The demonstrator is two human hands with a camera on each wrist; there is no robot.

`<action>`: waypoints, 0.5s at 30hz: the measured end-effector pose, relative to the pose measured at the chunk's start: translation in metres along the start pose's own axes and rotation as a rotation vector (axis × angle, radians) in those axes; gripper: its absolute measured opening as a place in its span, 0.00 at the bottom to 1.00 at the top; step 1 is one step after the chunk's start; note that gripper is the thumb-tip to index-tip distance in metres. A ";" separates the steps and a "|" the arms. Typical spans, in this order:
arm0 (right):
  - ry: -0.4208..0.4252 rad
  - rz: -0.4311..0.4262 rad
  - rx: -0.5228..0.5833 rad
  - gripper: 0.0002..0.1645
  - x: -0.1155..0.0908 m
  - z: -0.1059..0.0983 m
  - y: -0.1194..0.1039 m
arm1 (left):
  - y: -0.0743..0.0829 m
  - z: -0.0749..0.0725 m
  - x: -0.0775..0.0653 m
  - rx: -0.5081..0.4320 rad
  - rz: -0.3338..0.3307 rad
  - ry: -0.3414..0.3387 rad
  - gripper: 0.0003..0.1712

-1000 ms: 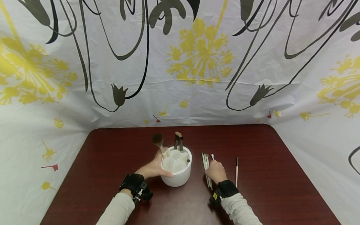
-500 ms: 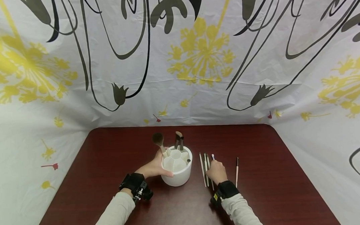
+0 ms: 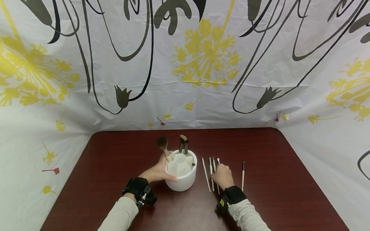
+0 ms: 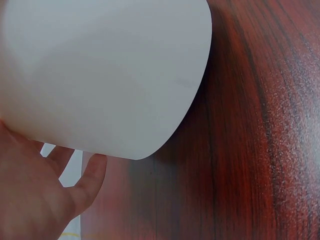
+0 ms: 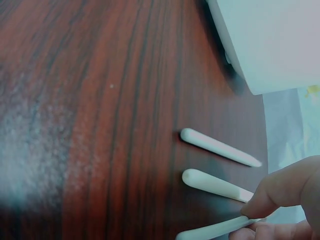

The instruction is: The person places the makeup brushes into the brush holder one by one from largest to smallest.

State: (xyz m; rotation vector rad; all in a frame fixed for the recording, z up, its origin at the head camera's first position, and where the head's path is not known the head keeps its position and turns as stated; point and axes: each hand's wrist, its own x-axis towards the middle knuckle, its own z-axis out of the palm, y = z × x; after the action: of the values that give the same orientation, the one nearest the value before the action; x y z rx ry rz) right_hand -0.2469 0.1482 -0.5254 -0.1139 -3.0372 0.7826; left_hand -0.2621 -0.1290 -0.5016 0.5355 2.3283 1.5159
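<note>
My left hand (image 3: 156,172) grips the side of a white round brush holder (image 3: 181,183), which stands on the table and is divided into compartments at the top. A large fluffy makeup brush (image 3: 162,144) and several darker ones (image 3: 183,141) stick up from it. To its right, my right hand (image 3: 223,176) is low over several thin makeup brushes lying side by side. In the right wrist view, thumb and finger pinch one pale brush handle (image 5: 212,230); two more handles, a middle one (image 5: 215,184) and an outer one (image 5: 220,147), lie beside it.
Another thin brush (image 3: 243,176) with a dark tip lies to the right of my right hand. The dark red wooden table (image 3: 288,200) has rounded far corners. Floral white cloth (image 3: 209,107) hangs behind it and at both sides.
The thin brushes, bunched together before, are now spread apart, the leftmost one shifted left toward the holder. Both hands have stayed in nearly the same place.
</note>
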 end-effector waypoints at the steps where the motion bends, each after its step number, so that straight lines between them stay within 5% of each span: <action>1: 0.006 -0.005 0.000 0.24 0.000 -0.001 0.000 | 0.000 0.000 -0.001 0.001 -0.003 0.000 0.66; 15: 0.049 -0.055 0.033 0.23 -0.004 -0.015 -0.003 | 0.000 -0.001 -0.001 -0.015 -0.015 -0.004 0.69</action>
State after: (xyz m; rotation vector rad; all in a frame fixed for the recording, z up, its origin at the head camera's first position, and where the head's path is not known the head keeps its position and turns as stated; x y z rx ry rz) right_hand -0.2432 0.1528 -0.5103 -0.0484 -2.9664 0.8137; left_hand -0.2615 -0.1305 -0.5014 0.5156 2.3104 1.5234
